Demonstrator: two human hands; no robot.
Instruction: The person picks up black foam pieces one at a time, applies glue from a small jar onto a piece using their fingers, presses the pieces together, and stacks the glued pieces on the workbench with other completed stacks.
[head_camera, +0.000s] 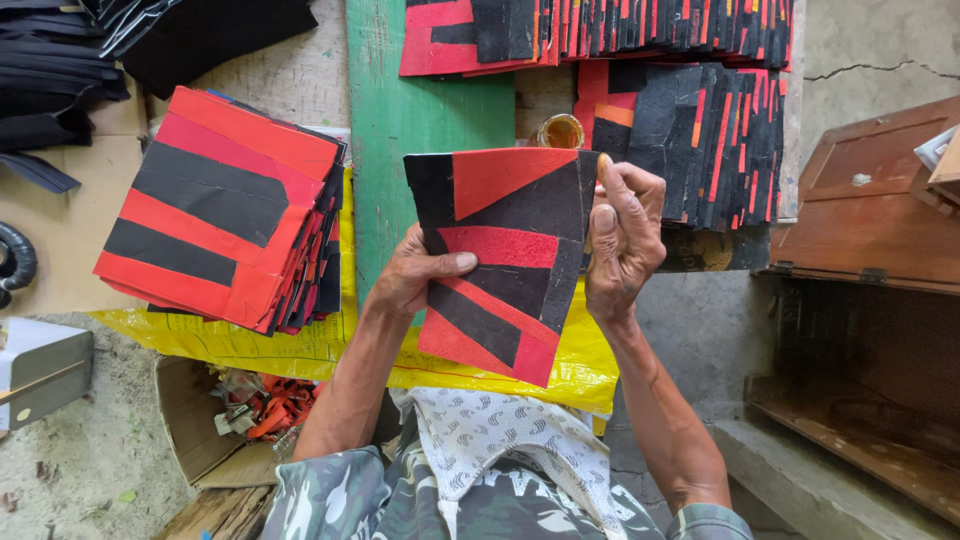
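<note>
A patchwork piece (500, 255) of red and black strips is held up over a yellow plastic sheet (300, 345). My left hand (415, 272) grips its left edge, with the thumb lying across the front. My right hand (622, 235) pinches the right edge near the top corner, fingers curled. A small open pot of amber liquid (560, 131) stands just beyond the piece.
A stack of similar red and black pieces (225, 210) lies to the left. More overlapping pieces (690, 140) are spread at the back right on a green board (410, 120). A wooden box (870, 195) stands to the right. A cardboard box of scraps (255, 410) sits at the lower left.
</note>
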